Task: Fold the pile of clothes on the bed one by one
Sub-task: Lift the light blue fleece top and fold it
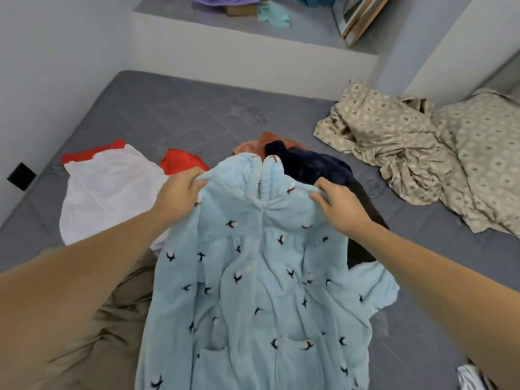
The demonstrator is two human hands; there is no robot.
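A light blue fleece top (pixel 253 277) with small dark bird motifs hangs in front of me over the grey bed (pixel 168 114). My left hand (pixel 180 190) grips its left shoulder and my right hand (pixel 337 204) grips its right shoulder, collar up. Behind it lies the pile: a white garment with red trim (pixel 109 192), a red piece (pixel 180 161), a salmon piece (pixel 253 146) and a dark navy garment (pixel 312 164). A tan garment (pixel 112 319) lies under my left forearm.
A crumpled beige patterned sheet (pixel 394 142) and a matching pillow (pixel 486 164) lie on the bed's right side. A grey ledge (pixel 309 26) behind the bed holds purple and teal cloth and a framed picture (pixel 357 15). White walls enclose the left and far sides.
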